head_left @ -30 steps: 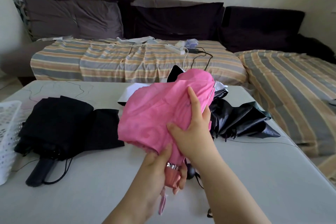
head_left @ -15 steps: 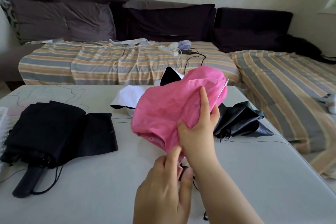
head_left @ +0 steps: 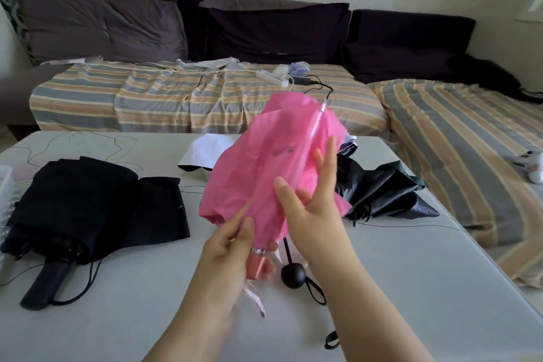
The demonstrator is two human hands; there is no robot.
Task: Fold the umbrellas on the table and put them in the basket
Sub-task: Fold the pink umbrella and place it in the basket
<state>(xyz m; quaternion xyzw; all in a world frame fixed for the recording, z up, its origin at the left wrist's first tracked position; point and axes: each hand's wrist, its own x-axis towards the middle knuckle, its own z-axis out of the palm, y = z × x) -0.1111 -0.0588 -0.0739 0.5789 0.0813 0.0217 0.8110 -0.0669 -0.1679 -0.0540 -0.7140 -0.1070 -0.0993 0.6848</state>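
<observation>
I hold a pink umbrella (head_left: 264, 173) collapsed and tilted above the middle of the table (head_left: 411, 288). My left hand (head_left: 232, 250) grips its pink handle from below, thumb and forefinger reaching up to the canopy's lower edge. Against the loose pink fabric on the right lies my right hand (head_left: 311, 206), its fingers straight and spread. A black umbrella (head_left: 73, 209) lies collapsed on the table's left, handle toward me. A second black umbrella (head_left: 382, 194) lies crumpled behind the pink one, its round knob (head_left: 293, 273) near my wrists. The white basket (head_left: 4, 185) shows only at the left edge.
A white and black sheet of fabric (head_left: 205, 150) lies at the table's far side, partly behind the pink canopy. Beyond the table stands a sofa with a striped cover (head_left: 147, 97), dark cushions and a power strip (head_left: 271, 78) with cables.
My right hand has let go of the pink canopy and spread its fingers. The pink umbrella has tilted more upright, and my left hand has slid up the handle to the canopy's edge.
</observation>
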